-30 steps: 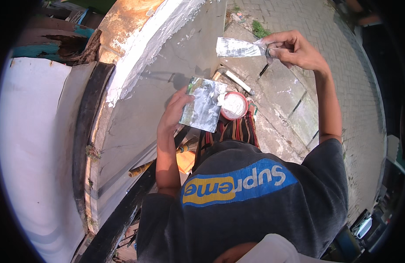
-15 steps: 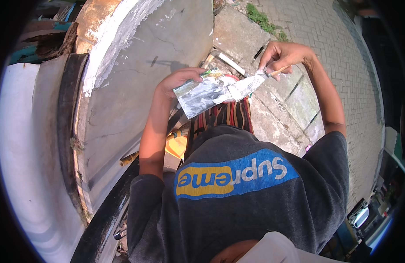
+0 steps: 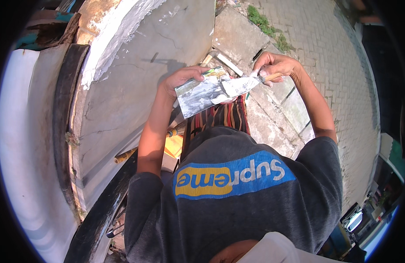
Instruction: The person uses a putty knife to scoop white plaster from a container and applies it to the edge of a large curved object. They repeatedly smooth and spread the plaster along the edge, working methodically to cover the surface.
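Observation:
My left hand (image 3: 185,80) grips the left end of a flat rectangular board (image 3: 198,96), smeared with white and grey paste. Its thumb lies over the top edge. In my right hand (image 3: 274,69) is a putty knife (image 3: 242,86) with a wooden handle, its broad blade coated in white. The blade lies against the right end of the board, where white paste is gathered. Below them something pale with a red rim shows in part, mostly hidden by the board and blade.
A grey wall (image 3: 136,65) with a rough white edge rises at my left. A white-handled tool (image 3: 228,64) lies past the board on concrete slabs (image 3: 242,33). Paving (image 3: 316,39) stretches to the right, with green weeds (image 3: 261,21) along its edge. Something orange (image 3: 174,146) sits by my left forearm.
My right hand has moved left and slightly down, bringing the putty knife's blade further over the board's right end. My left hand still holds the board in nearly the same place.

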### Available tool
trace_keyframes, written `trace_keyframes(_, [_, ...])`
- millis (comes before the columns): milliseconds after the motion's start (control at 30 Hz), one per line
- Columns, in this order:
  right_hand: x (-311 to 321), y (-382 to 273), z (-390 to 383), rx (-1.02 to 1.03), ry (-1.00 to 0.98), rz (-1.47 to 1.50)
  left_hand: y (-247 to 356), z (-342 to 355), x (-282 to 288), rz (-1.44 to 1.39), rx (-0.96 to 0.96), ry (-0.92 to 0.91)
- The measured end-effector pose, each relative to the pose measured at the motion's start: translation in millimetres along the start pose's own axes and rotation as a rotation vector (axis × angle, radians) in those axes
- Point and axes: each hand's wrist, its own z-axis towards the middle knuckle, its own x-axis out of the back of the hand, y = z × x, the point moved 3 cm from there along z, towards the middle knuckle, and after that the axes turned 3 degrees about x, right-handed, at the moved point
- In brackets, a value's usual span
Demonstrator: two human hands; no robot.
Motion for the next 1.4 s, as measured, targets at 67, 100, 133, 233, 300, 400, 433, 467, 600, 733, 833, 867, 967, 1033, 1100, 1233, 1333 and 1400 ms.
trace_keyframes(67, [-5, 7, 4, -0.001, -0.027, 0.057, -1, -2, 2, -0.056, -0.029, -0.014])
trace_keyframes(100, [-5, 9, 4, -0.013, -0.009, 0.054, 0, -3, 3, -0.071, -0.038, -0.04])
trace_keyframes(133, [-3, 11, 1, -0.023, 0.01, 0.054, 0, -4, 4, -0.085, -0.043, -0.065])
trace_keyframes(233, [2, 8, -5, -0.085, 0.047, -0.014, -2, -4, 11, -0.032, -0.056, 0.017])
trace_keyframes(300, [8, 5, -11, -0.165, 0.062, -0.068, -1, -4, 5, -0.012, -0.013, 0.005])
trace_keyframes(400, [15, -4, -21, -0.196, 0.112, -0.209, -4, -2, 7, -0.01, 0.015, 0.006])
trace_keyframes(433, [16, -10, -25, -0.21, 0.12, -0.253, -5, -2, 8, -0.014, 0.018, 0.007])
trace_keyframes(467, [16, -14, -28, -0.205, 0.147, -0.269, -5, -2, 8, 0.018, 0.024, -0.009])
trace_keyframes(600, [13, -36, -25, -0.177, 0.13, -0.323, 1, -2, -1, 0.15, 0.03, -0.051])
trace_keyframes(733, [10, -45, -7, -0.199, 0.01, -0.436, 4, 0, -9, 0.234, 0.111, -0.141])
trace_keyframes(833, [6, -45, 2, -0.201, -0.037, -0.439, 6, 1, -12, 0.305, 0.125, -0.14])
trace_keyframes(867, [7, -44, 7, -0.227, -0.05, -0.434, 4, 2, -10, 0.275, 0.141, -0.153])
trace_keyframes(967, [7, -37, 16, -0.284, -0.074, -0.423, -1, 4, -2, 0.219, 0.167, -0.185])
trace_keyframes(1033, [7, -33, 17, -0.288, -0.068, -0.418, -1, 4, -4, 0.228, 0.158, -0.196])
trace_keyframes(1100, [6, -33, 18, -0.319, -0.081, -0.415, -1, 3, -4, 0.254, 0.149, -0.175])
trace_keyframes(1233, [1, -26, 19, -0.347, -0.059, -0.426, -2, 0, -7, 0.173, 0.151, -0.186])
trace_keyframes(1333, [-1, -21, 19, -0.318, -0.064, -0.411, -17, 11, 13, 0.077, 0.151, -0.124])
trace_keyframes(1400, [1, -16, 19, -0.338, -0.045, -0.397, -20, 12, 17, 0.078, 0.164, -0.143])
